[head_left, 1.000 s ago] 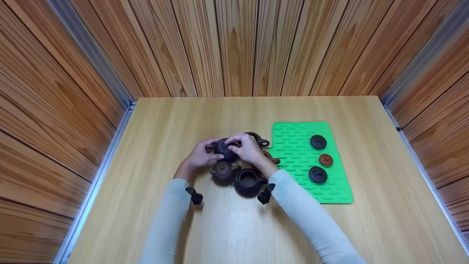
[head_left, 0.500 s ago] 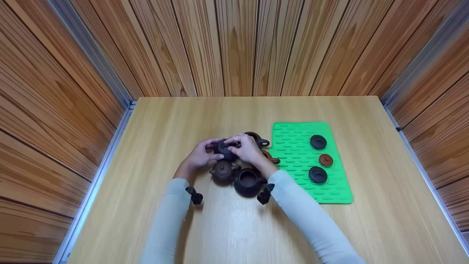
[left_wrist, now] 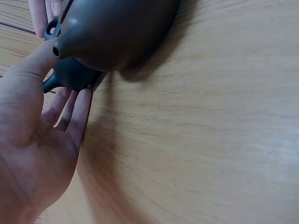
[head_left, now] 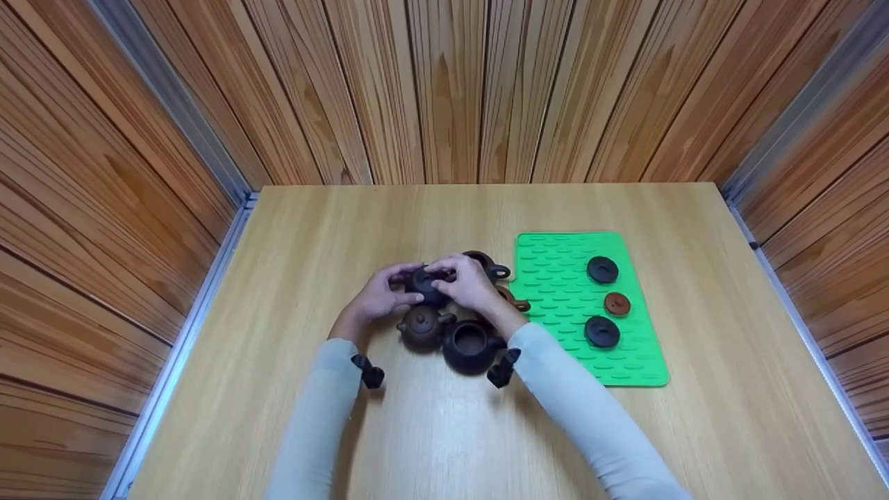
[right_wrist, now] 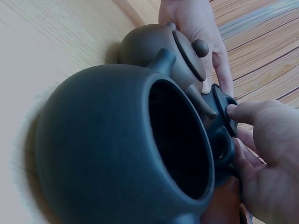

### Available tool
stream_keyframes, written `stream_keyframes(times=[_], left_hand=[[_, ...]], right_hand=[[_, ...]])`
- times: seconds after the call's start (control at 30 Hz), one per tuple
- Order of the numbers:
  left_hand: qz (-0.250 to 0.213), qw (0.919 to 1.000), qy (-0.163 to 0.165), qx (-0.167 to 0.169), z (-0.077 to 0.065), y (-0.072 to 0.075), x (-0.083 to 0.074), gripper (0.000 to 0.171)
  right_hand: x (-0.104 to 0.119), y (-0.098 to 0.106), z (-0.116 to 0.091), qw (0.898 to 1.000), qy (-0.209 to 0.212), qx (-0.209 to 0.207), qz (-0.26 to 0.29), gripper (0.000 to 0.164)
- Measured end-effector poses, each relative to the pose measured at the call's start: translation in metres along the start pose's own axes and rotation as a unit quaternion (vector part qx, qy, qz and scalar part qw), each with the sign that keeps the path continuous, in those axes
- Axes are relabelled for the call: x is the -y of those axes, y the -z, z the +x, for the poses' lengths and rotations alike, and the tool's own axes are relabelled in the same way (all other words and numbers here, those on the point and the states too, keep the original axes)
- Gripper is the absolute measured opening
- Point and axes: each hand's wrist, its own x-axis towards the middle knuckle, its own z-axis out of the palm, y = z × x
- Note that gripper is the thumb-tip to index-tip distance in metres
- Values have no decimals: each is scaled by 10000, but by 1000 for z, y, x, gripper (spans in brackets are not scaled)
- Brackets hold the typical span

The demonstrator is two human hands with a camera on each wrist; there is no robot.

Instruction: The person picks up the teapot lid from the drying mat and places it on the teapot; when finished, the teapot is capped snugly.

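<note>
A small black teapot [head_left: 425, 292] stands at the far left of a cluster of teapots. My left hand [head_left: 378, 293] holds its side between thumb and fingers, with the spout showing near the palm in the left wrist view. A black lid [right_wrist: 227, 111] with a looped handle sits on this pot. My right hand [head_left: 472, 281] pinches the lid by the handle, its thumb showing in the right wrist view. Nearer me are a brown lidded teapot [head_left: 421, 329] and a wide lidless black teapot [head_left: 467, 354]. My right hand partly hides a reddish-brown teapot [head_left: 515, 301].
Another dark lidless teapot [head_left: 494, 268] stands behind my right hand. A green ridged mat [head_left: 555, 347] lies on the right, carrying two black lids [head_left: 602, 269] and a small reddish-brown lid [head_left: 617, 303]. Wood-panelled walls [head_left: 444, 97] enclose the table's back and sides.
</note>
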Motion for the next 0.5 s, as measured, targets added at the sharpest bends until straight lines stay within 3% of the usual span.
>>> stream_keyframes(times=[0.27,0.5], left_hand=[[37,10000,-42,-11,0,-1,-1,63],[111,9999,-1,-2,-1,0,-1,63]], right_hand=[[14,10,-4,9991,-290,240,176,37],[15,17,-8,9978,-241,489,369,36]])
